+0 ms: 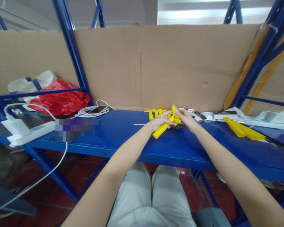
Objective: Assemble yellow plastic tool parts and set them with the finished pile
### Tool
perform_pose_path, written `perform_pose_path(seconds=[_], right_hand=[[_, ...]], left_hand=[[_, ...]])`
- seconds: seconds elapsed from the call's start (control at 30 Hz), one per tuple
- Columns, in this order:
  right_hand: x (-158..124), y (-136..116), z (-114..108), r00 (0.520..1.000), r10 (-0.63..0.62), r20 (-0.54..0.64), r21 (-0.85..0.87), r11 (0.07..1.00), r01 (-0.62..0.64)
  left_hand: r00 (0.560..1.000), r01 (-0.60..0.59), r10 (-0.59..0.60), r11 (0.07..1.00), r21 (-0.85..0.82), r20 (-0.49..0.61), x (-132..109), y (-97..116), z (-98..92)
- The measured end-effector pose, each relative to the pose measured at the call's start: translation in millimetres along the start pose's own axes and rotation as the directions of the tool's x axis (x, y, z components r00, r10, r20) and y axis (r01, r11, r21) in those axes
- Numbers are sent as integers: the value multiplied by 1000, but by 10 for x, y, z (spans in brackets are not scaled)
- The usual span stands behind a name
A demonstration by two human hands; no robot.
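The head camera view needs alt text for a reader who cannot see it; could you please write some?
Two bare hands, left hand and right hand, hold a yellow plastic tube over a blue shelf, beside a small pile of yellow parts. Two more yellow tubes lie right; white cables and a red bag left.

A smooth, matt yellow plastic handle (162,127) is resting between the bare left hand (159,121) and right hand (186,119). It is lying over a glossy, blue painted metal shelf (123,138) that is reflecting light along its front edge. More smooth yellow plastic pieces (244,130) are lying towards the shelf's right edge. A dull, creased brown cardboard sheet (156,66) is lining the back edge. A crinkled, shiny red plastic bag (61,99) and a smooth white coiled cable (92,111) are sitting near the back left corner.
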State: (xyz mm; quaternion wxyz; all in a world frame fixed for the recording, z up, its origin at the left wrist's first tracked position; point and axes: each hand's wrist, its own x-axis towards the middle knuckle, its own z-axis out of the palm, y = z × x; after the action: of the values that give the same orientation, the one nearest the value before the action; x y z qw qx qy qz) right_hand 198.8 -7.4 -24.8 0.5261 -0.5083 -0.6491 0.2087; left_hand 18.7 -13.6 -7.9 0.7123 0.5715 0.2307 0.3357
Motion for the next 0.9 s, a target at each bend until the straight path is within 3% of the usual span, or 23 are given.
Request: perform_pose_path(seconds=[0.2, 0.33, 0.4, 0.5, 0.63, 0.77, 0.9], right_hand=[[87, 156, -10, 986, -80, -143, -196, 979, 51], [101, 120, -147, 962, -100, -252, -412, 911, -13], [77, 62, -247, 977, -100, -187, -547, 837, -19], [12, -16, -372, 994, -6, 108, -649, 757, 76], [-69, -38, -413, 906, 180, 383, -694, 703, 154], [-94, -33, -382, 886, 209, 413, -711, 682, 171], [-103, -80, -428, 877, 205, 435, -634, 761, 137]], left_hand=[[999, -39, 42, 993, -111, 18, 31, -6, -8], [988, -134, 117, 972, -192, -101, 57, 6, -47], [973, -178, 142, 963, -202, -182, 68, 19, -73], [945, -209, 147, 959, -193, -291, 91, 28, -119], [905, -200, 106, 961, -193, -413, 127, 18, -182], [876, -185, 72, 964, -194, -476, 148, 13, -225], [885, -189, 88, 965, -180, -457, 145, 16, -237]])
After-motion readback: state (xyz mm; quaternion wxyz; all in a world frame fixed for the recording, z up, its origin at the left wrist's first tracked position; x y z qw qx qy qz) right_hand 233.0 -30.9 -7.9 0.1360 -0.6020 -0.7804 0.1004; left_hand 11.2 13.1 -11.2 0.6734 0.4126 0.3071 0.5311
